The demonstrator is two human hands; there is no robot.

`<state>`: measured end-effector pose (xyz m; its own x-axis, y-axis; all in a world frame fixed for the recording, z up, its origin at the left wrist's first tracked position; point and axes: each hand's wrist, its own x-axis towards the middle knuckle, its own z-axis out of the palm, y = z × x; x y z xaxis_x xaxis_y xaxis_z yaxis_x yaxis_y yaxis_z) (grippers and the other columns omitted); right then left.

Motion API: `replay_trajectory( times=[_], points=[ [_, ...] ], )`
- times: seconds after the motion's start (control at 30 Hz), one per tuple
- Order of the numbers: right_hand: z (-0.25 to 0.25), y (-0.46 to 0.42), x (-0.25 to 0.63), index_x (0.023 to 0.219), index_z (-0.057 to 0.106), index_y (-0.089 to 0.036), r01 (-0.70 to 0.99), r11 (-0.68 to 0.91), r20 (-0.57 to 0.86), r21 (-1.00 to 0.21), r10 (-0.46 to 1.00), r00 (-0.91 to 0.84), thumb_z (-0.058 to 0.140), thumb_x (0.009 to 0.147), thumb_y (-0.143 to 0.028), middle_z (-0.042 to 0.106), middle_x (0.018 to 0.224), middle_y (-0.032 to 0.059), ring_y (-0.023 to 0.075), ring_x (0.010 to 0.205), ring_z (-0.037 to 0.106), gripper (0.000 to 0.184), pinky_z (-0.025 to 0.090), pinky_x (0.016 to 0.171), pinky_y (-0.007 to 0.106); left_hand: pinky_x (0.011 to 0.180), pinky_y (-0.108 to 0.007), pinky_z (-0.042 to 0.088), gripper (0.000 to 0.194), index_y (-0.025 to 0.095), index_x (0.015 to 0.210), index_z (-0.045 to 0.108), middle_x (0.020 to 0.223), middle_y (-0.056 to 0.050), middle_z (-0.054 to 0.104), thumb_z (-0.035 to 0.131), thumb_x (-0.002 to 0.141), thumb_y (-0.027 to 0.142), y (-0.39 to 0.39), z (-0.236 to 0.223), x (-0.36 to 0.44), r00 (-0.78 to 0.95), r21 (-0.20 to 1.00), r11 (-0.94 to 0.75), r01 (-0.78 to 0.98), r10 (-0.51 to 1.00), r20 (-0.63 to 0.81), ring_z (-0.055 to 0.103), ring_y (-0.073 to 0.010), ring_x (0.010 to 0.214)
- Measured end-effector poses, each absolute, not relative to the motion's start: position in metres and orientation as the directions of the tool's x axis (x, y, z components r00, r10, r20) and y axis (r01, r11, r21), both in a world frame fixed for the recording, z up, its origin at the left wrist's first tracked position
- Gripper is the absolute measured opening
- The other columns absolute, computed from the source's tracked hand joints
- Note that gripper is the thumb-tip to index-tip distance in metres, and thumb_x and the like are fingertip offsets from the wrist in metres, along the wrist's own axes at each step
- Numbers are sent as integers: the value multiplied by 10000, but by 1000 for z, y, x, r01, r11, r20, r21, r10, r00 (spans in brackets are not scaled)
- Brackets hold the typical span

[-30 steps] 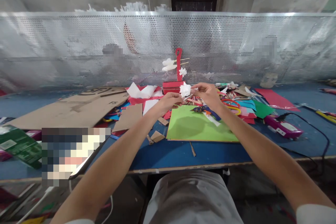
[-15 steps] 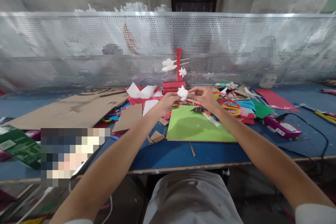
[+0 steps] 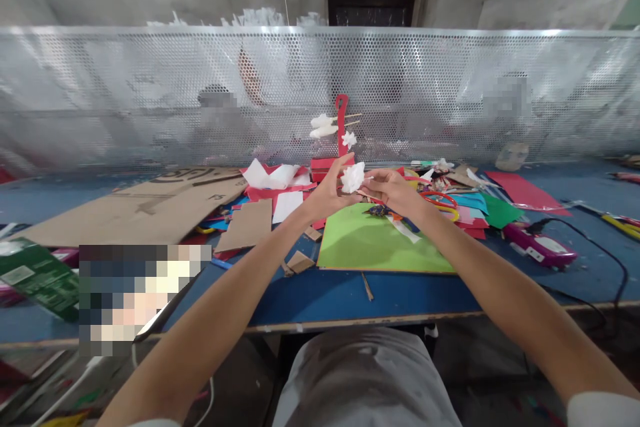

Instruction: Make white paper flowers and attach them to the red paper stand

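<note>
A crumpled white flower-like piece (image 3: 353, 177), seemingly paper, is held up over the green sheet (image 3: 380, 247). My right hand (image 3: 397, 192) pinches it at its right side between thumb and fingertips. Around its left side my left hand (image 3: 327, 192) is open, fingers spread above and below; whether it touches the piece I cannot tell. Behind stands a red upright strip (image 3: 342, 121) with a hooked top. White puffy shapes on thin sticks (image 3: 324, 125) and a small white star-like flower (image 3: 349, 139) are at this strip.
Cardboard (image 3: 145, 207) covers the left of the blue table (image 3: 310, 300), near a green box (image 3: 43, 277). Coloured paper and scissors with red and yellow handles (image 3: 443, 203) lie about. At right is a purple device (image 3: 540, 245) with a black cable. A perforated metal panel (image 3: 425, 93) borders the back.
My left hand's fingers have spread apart around the white flower-like piece. The piece has shifted slightly right and turned to show a broader side, still pinched by my right hand.
</note>
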<state>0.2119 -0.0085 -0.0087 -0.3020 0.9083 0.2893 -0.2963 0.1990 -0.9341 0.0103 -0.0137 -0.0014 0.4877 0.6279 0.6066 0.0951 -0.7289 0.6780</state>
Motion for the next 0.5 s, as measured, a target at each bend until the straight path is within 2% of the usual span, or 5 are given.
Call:
replay_trajectory(
  times=[0.1, 0.17, 0.27, 0.33, 0.5],
  points=[
    [-10, -14, 207, 836, 713, -182, -255, 178, 263, -951, 897, -354, 870, 598, -277, 710, 796, 19, 140, 757, 681, 301, 571, 847, 299, 945, -414, 473, 842, 242, 1435, 344, 1324, -145, 516, 779, 726, 371, -15, -3, 13, 473, 531, -823, 202, 557, 683, 507, -290, 1210],
    [-10, -15, 206, 809, 711, -183, -249, 169, 253, -954, 898, -361, 875, 589, -267, 704, 784, 12, 132, 749, 678, 287, 567, 860, 294, 937, -401, 469, 699, 239, 1387, 430, 1299, -124, 553, 734, 776, 391, -15, -2, 13, 482, 479, -837, 263, 545, 687, 531, -265, 1172],
    [-11, -13, 207, 793, 708, -182, -243, 146, 233, -959, 895, -380, 875, 592, -254, 702, 780, 6, 116, 747, 681, 271, 557, 880, 277, 874, -352, 478, 365, 213, 1172, 621, 1144, -86, 646, 660, 842, 364, -16, 1, 11, 496, 454, -829, 326, 559, 664, 596, -204, 1000],
    [-11, -12, 209, 789, 703, -183, -238, 138, 226, -961, 890, -396, 866, 610, -247, 703, 789, 5, 109, 759, 682, 251, 552, 891, 271, 822, -318, 475, 237, 199, 1034, 680, 1033, -69, 674, 654, 844, 338, -17, 3, 10, 494, 446, -828, 341, 561, 664, 601, -175, 902],
    [-10, -12, 208, 800, 688, -190, -262, 112, 213, -959, 892, -398, 854, 628, -237, 708, 797, 1, 112, 775, 686, 244, 549, 913, 279, 659, -234, 429, 215, 175, 971, 701, 893, -42, 678, 668, 820, 325, -21, 6, 10, 459, 506, -795, 333, 606, 650, 552, -118, 710]
  ],
)
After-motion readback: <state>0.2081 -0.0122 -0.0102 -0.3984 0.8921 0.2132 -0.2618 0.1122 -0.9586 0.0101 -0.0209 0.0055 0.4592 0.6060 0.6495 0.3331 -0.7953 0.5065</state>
